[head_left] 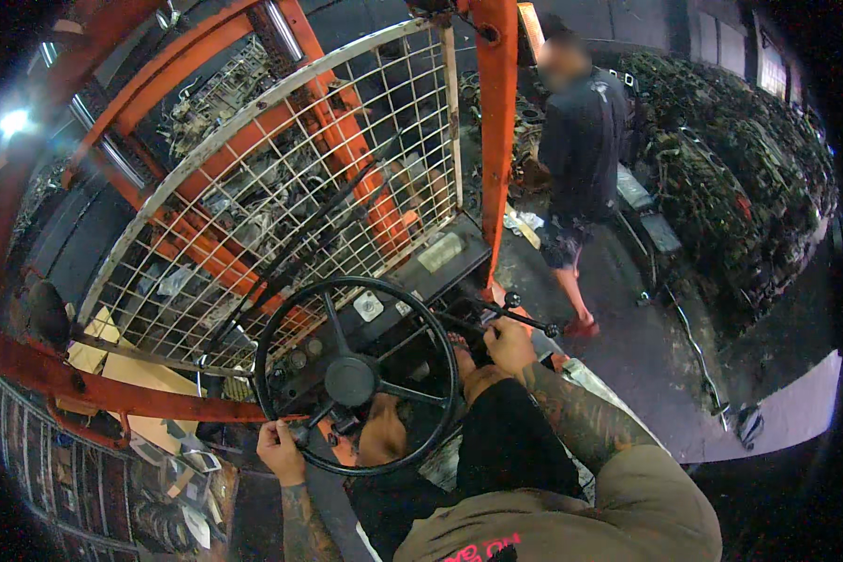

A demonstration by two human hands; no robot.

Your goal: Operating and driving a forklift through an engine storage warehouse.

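I sit at the black steering wheel point(451, 342) of an orange forklift. My left hand point(281, 451) is closed on the wheel's rim at its lower left. To the right of the wheel, my right hand point(510, 347) is curled at the control levers, its fingers closed around one; the lever's end is hidden in the hand. Two black ball knobs point(511, 300) on thin rods stick out just beyond that hand. Below the wheel, my bare legs and feet show in part between the spokes.
A white wire-mesh guard point(290, 178) stands ahead, with the orange mast point(356, 140) and metal engine parts behind it. A person in dark clothes point(581, 150) stands at the right, beside a large heap of dark parts point(721, 187). Cardboard point(145, 384) and scrap lie at the left.
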